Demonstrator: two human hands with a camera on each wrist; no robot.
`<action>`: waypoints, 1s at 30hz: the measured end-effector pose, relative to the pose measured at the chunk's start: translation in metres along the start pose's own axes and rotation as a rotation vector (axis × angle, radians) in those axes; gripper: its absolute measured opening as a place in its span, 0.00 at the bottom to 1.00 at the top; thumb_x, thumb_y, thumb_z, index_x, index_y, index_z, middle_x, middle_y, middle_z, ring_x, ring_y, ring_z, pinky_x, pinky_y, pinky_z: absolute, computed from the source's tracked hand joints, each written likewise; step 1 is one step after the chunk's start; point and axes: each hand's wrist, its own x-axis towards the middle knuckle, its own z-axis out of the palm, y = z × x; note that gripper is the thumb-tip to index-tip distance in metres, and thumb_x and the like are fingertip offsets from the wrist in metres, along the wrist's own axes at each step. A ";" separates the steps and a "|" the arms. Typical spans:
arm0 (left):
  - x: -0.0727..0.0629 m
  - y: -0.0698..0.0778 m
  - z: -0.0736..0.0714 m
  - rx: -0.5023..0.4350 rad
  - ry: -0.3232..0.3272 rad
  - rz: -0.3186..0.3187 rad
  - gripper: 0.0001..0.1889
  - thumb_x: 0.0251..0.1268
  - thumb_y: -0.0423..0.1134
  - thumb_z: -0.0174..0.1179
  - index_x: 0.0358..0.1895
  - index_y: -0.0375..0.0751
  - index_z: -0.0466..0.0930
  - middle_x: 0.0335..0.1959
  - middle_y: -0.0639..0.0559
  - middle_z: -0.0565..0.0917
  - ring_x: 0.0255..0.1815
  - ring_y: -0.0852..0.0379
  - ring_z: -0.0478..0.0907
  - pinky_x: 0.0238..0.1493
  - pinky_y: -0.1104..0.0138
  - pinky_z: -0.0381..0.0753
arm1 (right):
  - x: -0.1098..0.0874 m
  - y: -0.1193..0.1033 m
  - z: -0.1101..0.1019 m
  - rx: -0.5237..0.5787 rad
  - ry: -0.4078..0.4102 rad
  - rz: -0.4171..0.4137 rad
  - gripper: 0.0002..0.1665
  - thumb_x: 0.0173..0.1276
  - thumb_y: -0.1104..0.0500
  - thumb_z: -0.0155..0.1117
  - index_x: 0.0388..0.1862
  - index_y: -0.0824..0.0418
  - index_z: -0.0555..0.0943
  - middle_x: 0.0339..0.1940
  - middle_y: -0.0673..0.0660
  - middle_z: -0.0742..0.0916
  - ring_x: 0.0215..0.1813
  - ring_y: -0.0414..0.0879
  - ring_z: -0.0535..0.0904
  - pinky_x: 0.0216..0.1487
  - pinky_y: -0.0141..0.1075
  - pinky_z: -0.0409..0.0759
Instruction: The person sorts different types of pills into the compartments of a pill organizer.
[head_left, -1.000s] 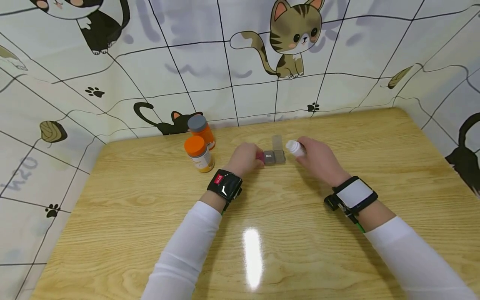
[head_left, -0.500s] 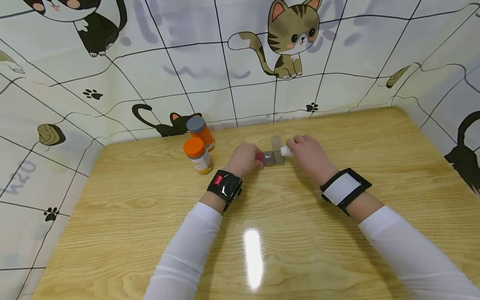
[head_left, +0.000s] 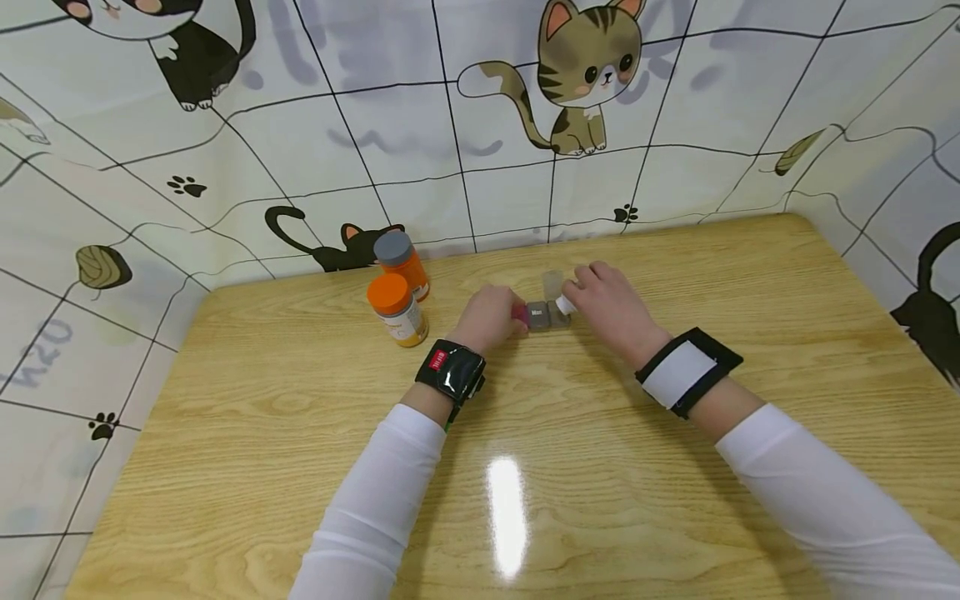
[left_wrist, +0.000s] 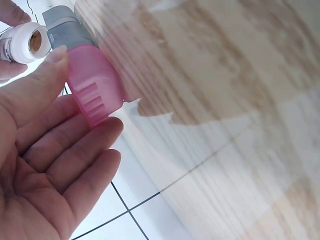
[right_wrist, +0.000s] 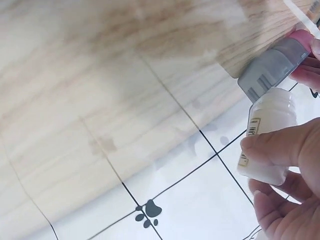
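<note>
A small pill organizer with grey and pink compartments lies on the table. My left hand pinches its pink end between thumb and fingers. The lid of the rightmost grey compartment stands open toward the wall. In my right hand is a white pill bottle, gripped between thumb and fingers. It is tilted, its uncapped mouth at the open grey compartment; something brownish shows inside the mouth in the left wrist view. What lies in the compartment is hidden.
Left of my left hand stand two orange pill bottles: one with an orange cap and, behind it, one with a grey cap. A cat-patterned sheet rises along the back edge of the wooden table.
My right hand has moved left with the white pill bottle and tipped its mouth down to the open compartment. My left hand keeps its place on the organizer.
</note>
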 end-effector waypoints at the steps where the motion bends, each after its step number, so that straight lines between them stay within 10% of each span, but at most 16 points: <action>1: 0.000 0.000 0.000 -0.004 -0.001 -0.001 0.11 0.63 0.39 0.71 0.44 0.37 0.90 0.35 0.47 0.89 0.30 0.60 0.73 0.33 0.70 0.70 | 0.001 0.000 0.000 -0.011 0.004 -0.014 0.11 0.67 0.77 0.61 0.47 0.70 0.81 0.47 0.68 0.82 0.51 0.64 0.78 0.54 0.53 0.80; 30: 0.001 -0.002 0.002 -0.018 0.013 -0.008 0.09 0.63 0.40 0.71 0.38 0.37 0.90 0.27 0.51 0.85 0.26 0.61 0.70 0.28 0.73 0.66 | 0.007 0.001 0.004 -0.163 0.085 -0.194 0.12 0.67 0.74 0.63 0.48 0.67 0.80 0.47 0.63 0.78 0.53 0.59 0.74 0.53 0.49 0.80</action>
